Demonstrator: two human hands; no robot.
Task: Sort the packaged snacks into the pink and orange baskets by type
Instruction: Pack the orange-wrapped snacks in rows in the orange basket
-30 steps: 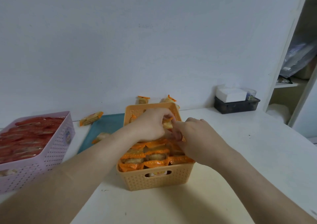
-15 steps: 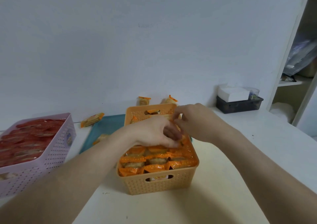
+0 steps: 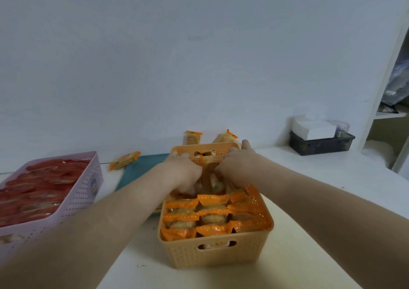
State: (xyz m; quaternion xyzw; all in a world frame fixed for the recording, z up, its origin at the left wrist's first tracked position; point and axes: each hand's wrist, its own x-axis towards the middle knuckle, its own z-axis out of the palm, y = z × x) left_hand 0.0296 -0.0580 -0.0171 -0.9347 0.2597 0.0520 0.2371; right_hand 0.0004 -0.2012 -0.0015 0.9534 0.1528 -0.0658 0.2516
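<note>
From the head camera I see both hands reaching into the far half of the orange basket (image 3: 215, 252), which stands on the white table (image 3: 321, 178) straight in front of me. My left hand (image 3: 184, 173) is curled down among the orange-wrapped snacks (image 3: 213, 213) at the back left of the basket, fingers bent around the packets there, though I cannot tell from this angle whether it grips one or only presses on them. My right hand (image 3: 238, 167) sits beside it at the back right, fingers curled downward onto the packets, with the thumb lying against the far rim; whether it grasps a packet I cannot tell either. The near half of the basket is packed with rows of orange packets standing on edge. To the left, the pink basket (image 3: 75, 198) holds a layer of red-wrapped snacks (image 3: 37, 189). Behind the orange basket two more orange packets (image 3: 228, 136) lean by the wall, and another loose packet (image 3: 125, 160) lies at the far corner of a teal mat (image 3: 141, 169) between the baskets. A dark tray (image 3: 322, 143) with a white tissue box (image 3: 313, 127) stands at the far right, near a white shelf (image 3: 385, 89).
</note>
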